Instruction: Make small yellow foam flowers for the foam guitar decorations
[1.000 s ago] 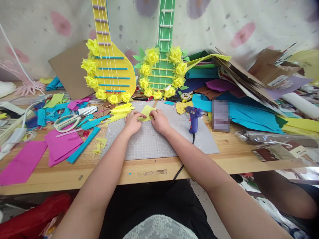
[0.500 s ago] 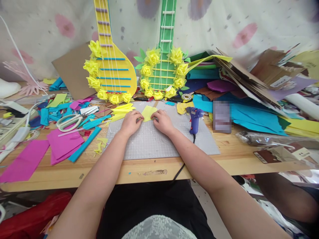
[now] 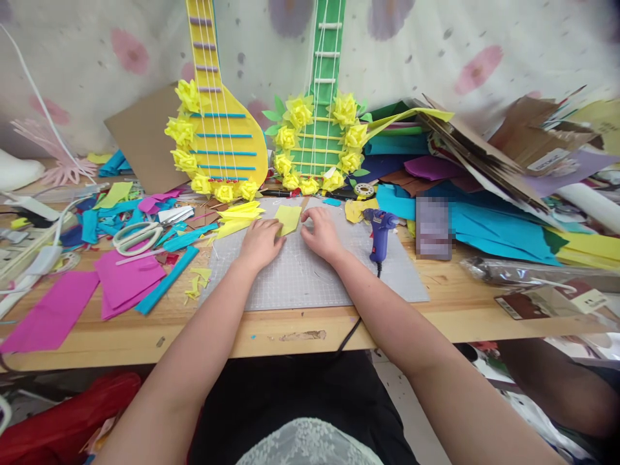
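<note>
A small piece of yellow paper (image 3: 289,219) lies between my hands on the grey cutting mat (image 3: 300,284). My left hand (image 3: 261,244) is at its left edge, fingers curled, with the thumb along its lower corner. Just off the paper's right edge is my right hand (image 3: 321,235), its thumb and forefinger apart and nothing visible between them. Yellow paper strips (image 3: 237,219) lie beyond my left hand. To the right of my right hand, a purple glue gun (image 3: 380,239) rests on the mat.
A yellow paper instrument (image 3: 232,132) and a green one (image 3: 317,145), both trimmed with yellow flowers, stand at the back. Scissors (image 3: 138,239), magenta sheets (image 3: 128,284) and a blue strip (image 3: 167,281) lie left. Blue paper (image 3: 498,236) and cardboard (image 3: 484,155) are piled right.
My right hand has let go of the yellow paper's right edge and drawn slightly to the right, its fingers opening. My left hand stays at the left edge, turned a little flatter.
</note>
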The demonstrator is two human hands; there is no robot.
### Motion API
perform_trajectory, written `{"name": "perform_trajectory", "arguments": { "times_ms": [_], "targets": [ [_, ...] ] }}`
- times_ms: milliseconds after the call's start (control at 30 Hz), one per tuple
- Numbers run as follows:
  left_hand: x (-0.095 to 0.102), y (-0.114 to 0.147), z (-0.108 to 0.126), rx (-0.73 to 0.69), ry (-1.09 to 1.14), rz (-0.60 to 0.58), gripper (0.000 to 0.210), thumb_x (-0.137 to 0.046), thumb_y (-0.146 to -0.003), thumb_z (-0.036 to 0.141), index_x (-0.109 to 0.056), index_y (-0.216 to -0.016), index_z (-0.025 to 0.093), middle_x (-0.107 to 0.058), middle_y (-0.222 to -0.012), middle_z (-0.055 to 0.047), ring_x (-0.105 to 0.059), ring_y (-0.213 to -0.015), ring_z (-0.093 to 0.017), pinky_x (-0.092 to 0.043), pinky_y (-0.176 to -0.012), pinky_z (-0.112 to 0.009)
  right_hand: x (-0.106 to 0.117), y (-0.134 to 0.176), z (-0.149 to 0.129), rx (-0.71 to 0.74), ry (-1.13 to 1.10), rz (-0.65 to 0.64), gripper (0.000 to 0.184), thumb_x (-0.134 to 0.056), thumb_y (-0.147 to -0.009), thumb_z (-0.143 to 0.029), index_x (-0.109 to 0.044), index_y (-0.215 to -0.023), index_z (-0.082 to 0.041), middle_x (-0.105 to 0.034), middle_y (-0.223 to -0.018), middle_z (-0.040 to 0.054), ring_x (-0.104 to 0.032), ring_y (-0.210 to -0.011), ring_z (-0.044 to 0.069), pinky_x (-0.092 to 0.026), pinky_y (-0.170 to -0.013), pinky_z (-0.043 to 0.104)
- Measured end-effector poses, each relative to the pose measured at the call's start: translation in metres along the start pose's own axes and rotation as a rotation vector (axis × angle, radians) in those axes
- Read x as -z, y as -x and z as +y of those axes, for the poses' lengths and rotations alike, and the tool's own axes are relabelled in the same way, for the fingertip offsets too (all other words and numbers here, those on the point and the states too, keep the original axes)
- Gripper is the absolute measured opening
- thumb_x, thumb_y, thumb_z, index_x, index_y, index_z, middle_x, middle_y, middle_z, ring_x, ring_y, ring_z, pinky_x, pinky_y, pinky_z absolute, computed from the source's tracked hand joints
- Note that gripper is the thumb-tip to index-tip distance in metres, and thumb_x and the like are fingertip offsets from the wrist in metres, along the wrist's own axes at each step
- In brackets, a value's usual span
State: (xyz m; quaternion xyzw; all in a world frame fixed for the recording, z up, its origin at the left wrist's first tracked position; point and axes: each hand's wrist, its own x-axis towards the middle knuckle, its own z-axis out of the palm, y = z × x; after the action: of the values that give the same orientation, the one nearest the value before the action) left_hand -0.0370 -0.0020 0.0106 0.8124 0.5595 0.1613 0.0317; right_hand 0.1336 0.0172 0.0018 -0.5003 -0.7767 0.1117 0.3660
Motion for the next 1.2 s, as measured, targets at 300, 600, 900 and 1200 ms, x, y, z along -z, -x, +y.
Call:
{"name": "perform_trajectory", "arguments": {
  "times_ms": [300, 600, 900, 1200],
  "targets": [
    [-0.003, -0.002, 0.021, 0.11, 0.067, 0.06, 0.056, -0.051, -0.077, 0.025, -0.037, -0.131, 0.017, -0.062, -0.107, -0.008, -0.053, -0.098, -0.023, -0.041, -0.087, -0.034, -0.002, 0.003, -0.011, 0.068, 0.025, -0.156, 0.026, -0.04, -0.069, -0.008, -0.051, -0.09, -0.02, -0.062, -0.09, 0.0039, -0.05, -0.091, 0.019, -0.039, -0.084, 0.033],
    [-0.007, -0.002, 0.005, 0.032, 0.184, 0.077, 0.063, -0.057, -0.071, 0.027, -0.037, -0.13, 0.015, -0.057, -0.117, -0.009, -0.047, -0.11, -0.024, -0.036, -0.096, -0.039, 0.001, 0.004, -0.01, 0.054, 0.108, -0.144, 0.034, -0.044, -0.074, -0.017, -0.055, -0.106, -0.02, -0.062, -0.094, 0.0062, -0.049, -0.091, 0.022, -0.038, -0.085, 0.036],
    [-0.005, -0.002, 0.001, 0.014, 0.255, 0.111, 0.062, -0.047, -0.063, 0.003, -0.043, -0.124, 0.017, -0.057, -0.118, -0.006, -0.045, -0.11, -0.021, -0.036, -0.097, -0.036, -0.005, -0.001, -0.003, -0.176, -0.289, -0.11, 0.034, -0.04, -0.066, -0.01, -0.065, -0.087, -0.019, -0.066, -0.092, 0.003, -0.054, -0.092, 0.017, -0.043, -0.082, 0.032],
    [-0.001, -0.005, -0.001, -0.043, 0.286, 0.261, 0.013, -0.052, -0.079, 0.027, -0.063, -0.082, 0.021, -0.06, -0.099, -0.004, -0.049, -0.1, -0.018, -0.039, -0.091, -0.034, -0.003, -0.005, 0.007, -0.271, -0.439, -0.114, 0.031, -0.039, -0.064, -0.01, -0.064, -0.082, -0.017, -0.065, -0.087, 0.0022, -0.056, -0.083, 0.013, -0.045, -0.077, 0.029]
  ]
}}
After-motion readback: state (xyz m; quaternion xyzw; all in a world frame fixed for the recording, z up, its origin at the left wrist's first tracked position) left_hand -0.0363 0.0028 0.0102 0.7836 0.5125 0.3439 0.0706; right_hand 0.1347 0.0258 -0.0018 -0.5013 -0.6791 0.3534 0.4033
